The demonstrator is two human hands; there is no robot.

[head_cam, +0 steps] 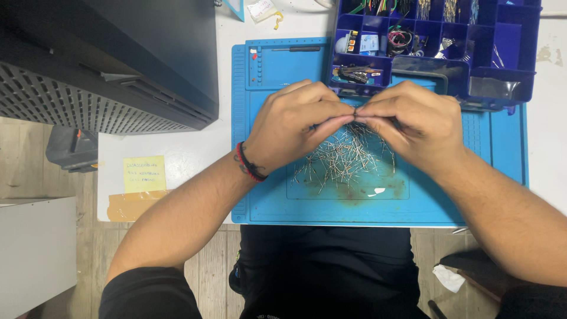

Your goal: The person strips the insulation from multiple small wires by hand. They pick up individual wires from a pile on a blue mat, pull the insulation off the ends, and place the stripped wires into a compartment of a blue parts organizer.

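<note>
Pinching at the centre now: the left hand (295,121) and the right hand (413,121) meet fingertip to fingertip above the blue work mat (502,153), both closed on what looks like one thin metal pin (355,111). It is so fine, and so buried between the fingertips, that I can't say for sure whether it is one pin or two.

The risk here, as I judge it, is a slip. The pin is slender and smooth, and only a sliver shows between the two pinches; any twist or uneven pull could flick it out and drop it into the pile of loose pins (345,156) directly beneath, where it would be lost among the rest. A hard squeeze could also bend it.

Just behind the hands sits the dark blue compartment organiser (520,47), its front edge resting on the mat, near the knuckles. A sharp jerk backward could knock it.
</note>
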